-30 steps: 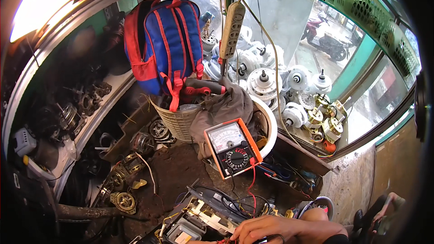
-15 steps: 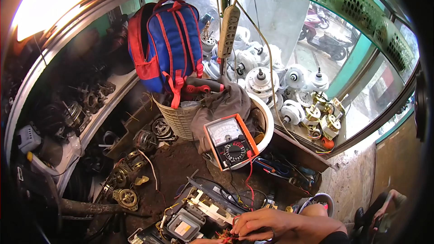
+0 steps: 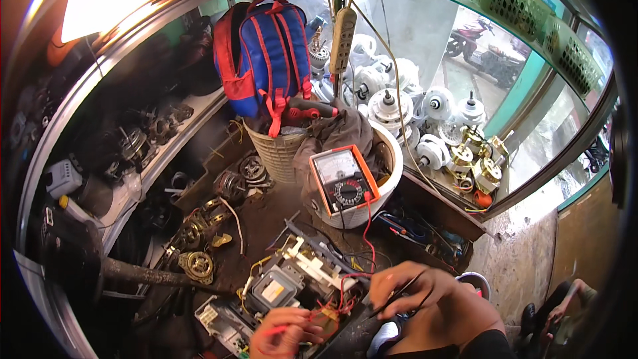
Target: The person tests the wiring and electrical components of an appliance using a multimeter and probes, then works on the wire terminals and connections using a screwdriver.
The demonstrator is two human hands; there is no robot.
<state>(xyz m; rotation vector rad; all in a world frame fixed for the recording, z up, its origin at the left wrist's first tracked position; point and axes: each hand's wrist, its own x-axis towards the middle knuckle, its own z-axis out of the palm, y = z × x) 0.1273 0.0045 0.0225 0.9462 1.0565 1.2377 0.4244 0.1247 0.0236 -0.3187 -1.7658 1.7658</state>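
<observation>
My left hand (image 3: 287, 334) is closed around a red test probe (image 3: 276, 329), low over an opened appliance chassis. Further right, my right hand (image 3: 413, 292) is raised with its fingers pinched on a thin black test probe (image 3: 399, 294). A grey box-shaped part (image 3: 276, 288) and white plastic pieces (image 3: 307, 260) sit in the chassis, beside a tangle of red wires (image 3: 342, 299) between my hands. An orange-framed analog multimeter (image 3: 345, 180) leans on a grey cloth and a white bucket. Its red lead (image 3: 369, 242) runs down toward the wires.
A blue and red backpack (image 3: 269, 60) rests on a woven basket (image 3: 271, 153). The white bucket (image 3: 393, 176) stands beside it. Metal motor parts (image 3: 198, 266) lie at left, near a cluttered shelf (image 3: 149, 169). White gear units (image 3: 387, 108) line the window. A person (image 3: 565, 309) is at lower right.
My hands have moved apart, the right one lifting away from the red wires with the black probe. More of my left hand and the chassis shows. The whole view has shifted slightly.
</observation>
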